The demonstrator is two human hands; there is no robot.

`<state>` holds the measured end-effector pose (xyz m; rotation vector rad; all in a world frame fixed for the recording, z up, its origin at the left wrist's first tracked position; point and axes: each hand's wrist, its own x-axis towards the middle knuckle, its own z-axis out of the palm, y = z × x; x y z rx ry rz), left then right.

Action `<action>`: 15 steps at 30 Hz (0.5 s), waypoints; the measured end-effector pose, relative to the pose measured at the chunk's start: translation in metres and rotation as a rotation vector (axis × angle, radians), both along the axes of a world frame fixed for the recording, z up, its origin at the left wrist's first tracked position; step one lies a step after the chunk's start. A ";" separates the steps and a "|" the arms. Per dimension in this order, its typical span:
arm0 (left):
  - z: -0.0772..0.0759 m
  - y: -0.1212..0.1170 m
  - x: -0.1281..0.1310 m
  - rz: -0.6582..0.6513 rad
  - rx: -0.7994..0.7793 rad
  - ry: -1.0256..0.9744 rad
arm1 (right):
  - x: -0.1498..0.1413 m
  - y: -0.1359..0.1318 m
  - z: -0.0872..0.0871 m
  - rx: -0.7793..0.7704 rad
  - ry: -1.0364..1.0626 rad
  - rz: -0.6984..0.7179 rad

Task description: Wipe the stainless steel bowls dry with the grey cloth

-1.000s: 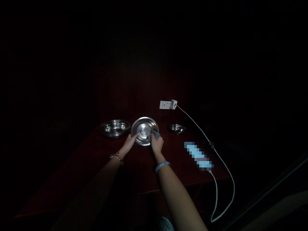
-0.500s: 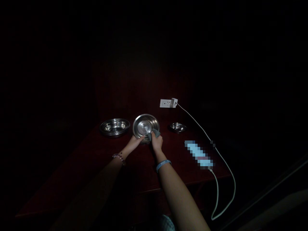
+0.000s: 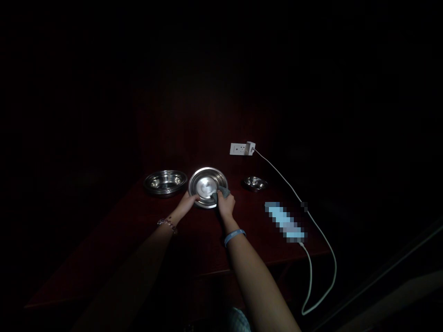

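Now the bowl (image 3: 206, 185), right of the stacked bowls (image 3: 165, 184), had turned squarer to view, left hand (image 3: 187, 204) gripping its near-left rim, right hand (image 3: 226, 205) clutching a cloth (image 3: 224, 190) at near right, inside apparently better exposed.

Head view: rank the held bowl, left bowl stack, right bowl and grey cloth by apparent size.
1. Held bowl and left bowl stack: too alike to rank; tilts differ.
2. Right bowl
3. Grey cloth, partly hidden
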<state>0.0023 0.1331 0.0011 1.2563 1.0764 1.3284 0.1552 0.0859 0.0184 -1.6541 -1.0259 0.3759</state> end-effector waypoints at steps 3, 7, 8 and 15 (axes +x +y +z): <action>0.002 -0.002 -0.003 0.022 -0.037 0.013 | 0.000 -0.003 0.002 0.014 -0.034 -0.001; 0.002 -0.005 -0.001 0.028 -0.013 -0.006 | 0.000 -0.003 0.001 0.039 -0.017 -0.009; 0.002 -0.005 0.001 0.018 0.000 -0.016 | 0.001 -0.003 0.001 0.045 -0.010 -0.013; 0.000 -0.003 0.012 0.030 0.220 -0.064 | 0.003 0.001 -0.001 0.049 0.014 -0.029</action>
